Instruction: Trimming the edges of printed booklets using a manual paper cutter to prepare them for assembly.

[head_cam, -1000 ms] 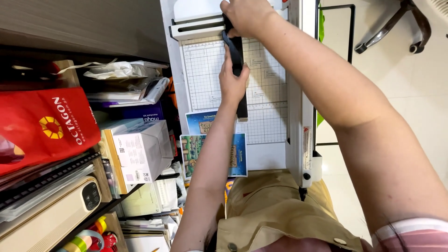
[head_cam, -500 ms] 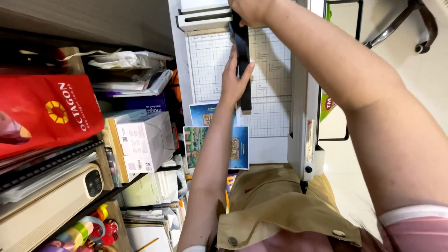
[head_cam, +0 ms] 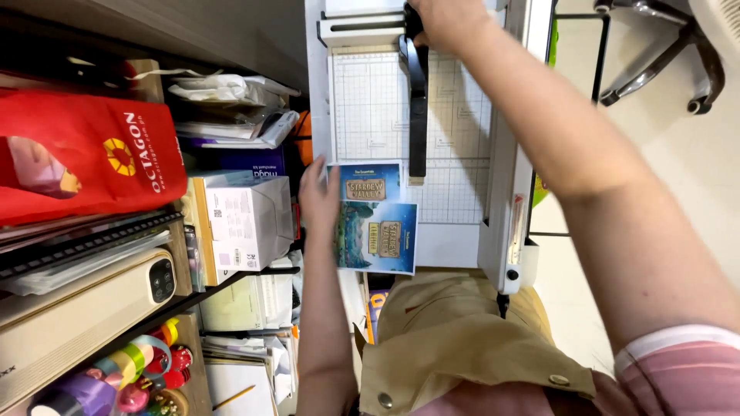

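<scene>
Hidden and cropped parts — overhead view of the paper trimmer

The right hand (head_cam: pixel 443 19) is cut off by the top edge, its fingers unseen; the left hand (head_cam: pixel 317 202) is motion-blurred beside the printed sheet (head_cam: pixel 375 219); the trimmer (head_cam: pixel 408 115) runs past the frame — its far end hidden.

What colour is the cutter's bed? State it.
White with a fine grey grid, on the paper cutter; head view shows it best, beside the black blade arm.

Left hand (head_cam: pixel 317 196) flat, fingers extended; right hand (head_cam: pixel 443 19) clenched, arm outstretched.
</scene>
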